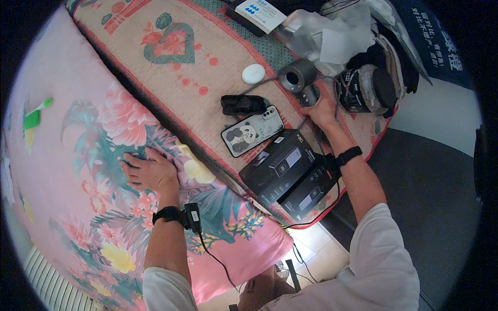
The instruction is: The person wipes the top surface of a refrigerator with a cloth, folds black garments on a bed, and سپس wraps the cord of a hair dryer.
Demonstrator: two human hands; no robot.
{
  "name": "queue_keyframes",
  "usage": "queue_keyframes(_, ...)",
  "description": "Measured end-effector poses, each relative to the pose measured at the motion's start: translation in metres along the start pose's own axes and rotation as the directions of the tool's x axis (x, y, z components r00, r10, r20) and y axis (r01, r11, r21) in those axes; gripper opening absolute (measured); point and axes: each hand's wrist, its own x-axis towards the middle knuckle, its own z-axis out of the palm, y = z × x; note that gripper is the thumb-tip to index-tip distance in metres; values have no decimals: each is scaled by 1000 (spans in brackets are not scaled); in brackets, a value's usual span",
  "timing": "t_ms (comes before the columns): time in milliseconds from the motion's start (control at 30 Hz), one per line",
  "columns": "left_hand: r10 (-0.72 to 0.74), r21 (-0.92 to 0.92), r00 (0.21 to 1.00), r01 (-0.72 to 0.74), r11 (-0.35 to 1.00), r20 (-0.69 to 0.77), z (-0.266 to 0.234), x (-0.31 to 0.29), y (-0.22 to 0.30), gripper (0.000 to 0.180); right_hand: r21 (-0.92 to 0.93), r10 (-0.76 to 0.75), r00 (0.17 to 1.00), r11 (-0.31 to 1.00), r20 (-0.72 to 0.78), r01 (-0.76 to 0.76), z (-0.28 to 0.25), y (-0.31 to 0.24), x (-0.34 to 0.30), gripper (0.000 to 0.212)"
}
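1. Your right hand [320,110] is out at the far right of the bed, fingers curled onto a small dark gadget [310,95] with a cable [259,83] running off it. The grip looks closed around it, though the fingertips are hidden behind the hand.
2. That gadget sits just beside the grey cylinder [298,75], which lies on its side with its open end toward you, and near the black-lidded jar [369,88] on the right.
3. Handling, by my read: the gadget looks small, hard and light. Take it by its body, not by the cable, since a tug on the lead could drag the cylinder or whatever else it is joined to.
4. The cylinder looks rigid and smooth, so it may roll on the mat. Hold it around the barrel.
5. Your left hand [150,170] lies flat and spread on the pink flowered quilt [78,171], well apart from the right, holding nothing. The quilt is soft and gives little firm support.
6. Between your hands: a panda-case phone [252,131] face down, a black pouch [243,104] just beyond it, a white round puck [253,74] farther off, and two black boxes [290,173] near the bed edge.
7. The phone is likely slick-backed and breakable, so mind your forearm passing over it.
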Motion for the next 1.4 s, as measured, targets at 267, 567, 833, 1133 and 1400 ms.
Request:
queue_keyframes(267,-11,21,1000,11,1000,-1,2,0,-3,70,-344,-130,980,936,-148,72,-103,-99,-4,58)
queue_keyframes(567,-10,-2,999,10,1000,-35,6,0,-5,69,-294,-78,898,954,-433,-58,-170,-136,13,46)
queue_keyframes(833,-5,-3,1000,5,1000,-20,0,0,-1,69,49,20,883,999,-469,4,-185,-116,-33,42)
queue_keyframes(1133,-31,4,1000,31,1000,-6,2,2,-4,69,-187,8,841,974,-542,-130,-268,-145,-43,37)
queue_keyframes(1400,-4,11,1000,4,1000,-24,1,0,-1,69,-225,120,836,934,-536,-278,-256,-72,-96,36)
